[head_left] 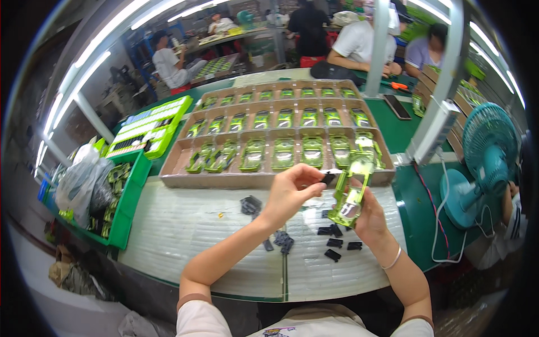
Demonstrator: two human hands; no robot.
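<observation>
In my right hand [371,220] is a green toy car body [355,188], tilted up above the table, its hollow frame showing. My left hand [296,189] pinches a small black plastic part [328,178] close to the body's left side; whether the two touch I cannot tell. Below my hands lie several loose black plastic parts [335,242], with a darker pile [251,205] and grey-black pieces [284,242] left of them. Just beyond stands a divided cardboard tray [224,181] holding rows of green car bodies [282,153].
A green crate [130,196] with bodies and plastic bags [84,180] stands left, near a bright green parts tray [168,126]. To the right are a teal fan [487,151], a white cable [441,224], a metal post [438,106] and a phone [397,106]. Several people work beyond.
</observation>
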